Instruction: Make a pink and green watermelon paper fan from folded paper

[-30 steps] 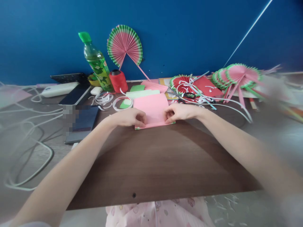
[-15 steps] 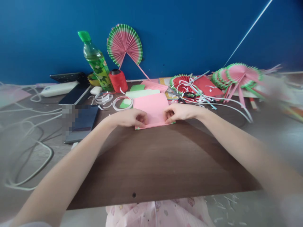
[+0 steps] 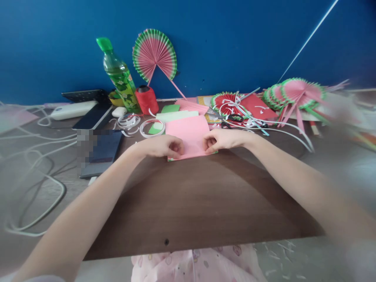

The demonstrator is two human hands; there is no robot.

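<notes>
A sheet of pink paper (image 3: 189, 131) with green showing at its near corners lies on the brown table (image 3: 199, 196). Its far part curves upward. My left hand (image 3: 169, 147) is closed, fingertips pinching the near left edge of the paper. At the near right edge, my right hand (image 3: 219, 141) pinches the same sheet between curled fingers and thumb. Just beyond my left hand are a roll of tape (image 3: 152, 128) and pale green paper (image 3: 178, 115). Scissors (image 3: 235, 117) rest among white paper strips past my right hand.
A pleated pink-and-green fan (image 3: 154, 56) leans on the blue wall. A tilted green bottle (image 3: 119, 78) and a red thread spool (image 3: 147, 100) stand at the back. More folded fans (image 3: 302, 92) lie back right. White cables (image 3: 63, 192) and a dark tablet-like slab (image 3: 105, 152) are at left.
</notes>
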